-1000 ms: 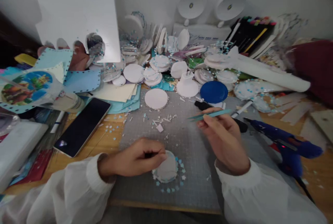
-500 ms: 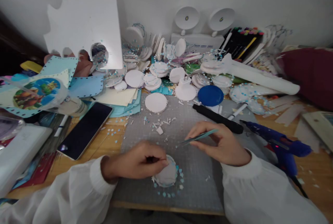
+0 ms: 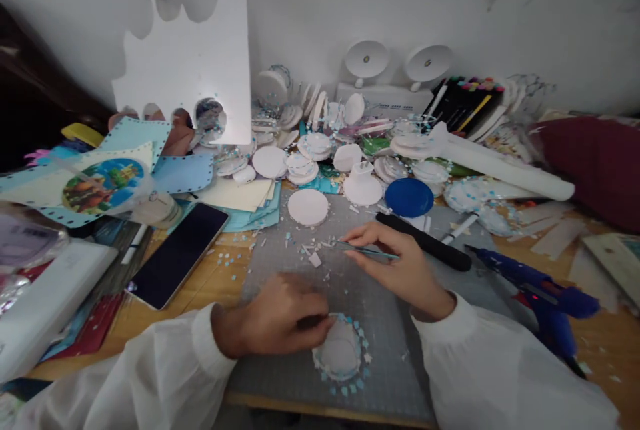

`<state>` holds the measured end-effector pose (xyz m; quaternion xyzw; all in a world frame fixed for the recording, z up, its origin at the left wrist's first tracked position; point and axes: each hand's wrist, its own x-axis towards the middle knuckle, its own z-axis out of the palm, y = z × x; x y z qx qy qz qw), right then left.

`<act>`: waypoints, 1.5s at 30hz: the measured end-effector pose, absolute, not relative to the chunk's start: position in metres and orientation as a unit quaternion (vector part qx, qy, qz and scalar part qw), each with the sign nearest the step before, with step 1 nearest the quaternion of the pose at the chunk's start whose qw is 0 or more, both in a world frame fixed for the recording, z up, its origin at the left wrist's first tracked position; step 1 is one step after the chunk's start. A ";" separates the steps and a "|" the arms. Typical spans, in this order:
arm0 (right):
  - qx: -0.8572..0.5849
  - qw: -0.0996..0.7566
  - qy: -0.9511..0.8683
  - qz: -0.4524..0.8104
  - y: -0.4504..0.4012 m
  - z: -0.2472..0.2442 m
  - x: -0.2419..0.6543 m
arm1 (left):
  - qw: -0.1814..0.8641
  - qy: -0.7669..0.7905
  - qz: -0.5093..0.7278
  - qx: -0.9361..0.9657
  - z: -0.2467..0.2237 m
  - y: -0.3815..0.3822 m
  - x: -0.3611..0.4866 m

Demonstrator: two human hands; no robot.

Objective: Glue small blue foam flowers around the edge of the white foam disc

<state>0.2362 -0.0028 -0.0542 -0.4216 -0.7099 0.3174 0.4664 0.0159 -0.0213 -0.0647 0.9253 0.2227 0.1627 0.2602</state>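
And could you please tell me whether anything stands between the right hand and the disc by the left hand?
Nothing visible does: only the grey mat with tiny scraps lies between the right hand and the disc.

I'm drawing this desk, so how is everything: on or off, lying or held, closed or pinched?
Phone: face up, screen dark.
Glue gun: lying down, red light on.
Tweezers: held; can't tell if open or shut.
Right grip: closed on the tweezers.
Star-ringed disc: lying flat on the mat.
Left grip: pinched at that disc's edge; too blurred to tell if it's holding anything.
Blue disc: lying down.
Round lamps: seem unlit.
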 end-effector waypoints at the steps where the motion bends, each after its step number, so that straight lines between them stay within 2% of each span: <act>1: -0.406 0.455 -0.727 0.316 0.001 -0.054 0.231 | 0.258 0.214 0.165 0.927 -0.066 -0.021 0.016; 7: -0.369 0.380 -0.778 0.339 0.026 -0.062 0.204 | 0.262 0.193 0.185 0.927 -0.067 -0.021 0.016; 17: -0.394 0.347 -0.770 0.362 0.041 -0.069 0.196 | 0.262 0.181 0.184 0.930 -0.066 -0.022 0.016; 22: -0.431 0.357 -0.744 0.366 0.040 -0.070 0.192 | 0.282 0.179 0.191 0.923 -0.065 -0.022 0.017; 28: -0.486 0.409 -0.680 0.368 0.033 -0.065 0.202 | 0.303 0.203 0.199 0.910 -0.061 -0.022 0.016; 32: -0.521 0.469 -0.560 0.442 0.017 -0.057 0.219 | 0.324 0.267 0.217 0.881 -0.057 -0.023 0.014; 35: -0.513 0.508 -0.431 0.541 -0.001 -0.054 0.230 | 0.362 0.371 0.257 0.816 -0.056 -0.022 0.015; 38: -0.495 0.511 -0.355 0.606 -0.018 -0.054 0.234 | 0.420 0.438 0.318 0.728 -0.058 -0.020 0.017; 45: -0.464 0.502 -0.348 0.642 -0.034 -0.056 0.226 | 0.584 0.384 0.365 0.615 -0.059 -0.016 0.021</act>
